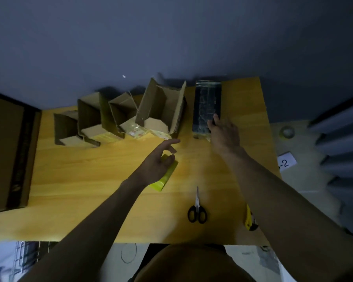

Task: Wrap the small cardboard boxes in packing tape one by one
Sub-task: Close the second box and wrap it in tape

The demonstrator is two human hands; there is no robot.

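A small yellow box (165, 177) lies on the wooden table (102, 180) near its middle. My left hand (158, 159) hovers over it with fingers spread and relaxed, holding nothing. My right hand (224, 132) reaches to the far right of the table and rests on the near end of a long dark box (206, 102) covered in shiny clear tape; the thumb lies on the box top, and whether the fingers curl round its side is hidden.
Several opened cardboard cartons (161, 110) stand in a row at the back, with small yellow and white boxes (136, 132) at their feet. Black-handled scissors (197, 208) and a yellow utility knife (250, 219) lie near the front right. A tape roll (286, 132) sits on the floor.
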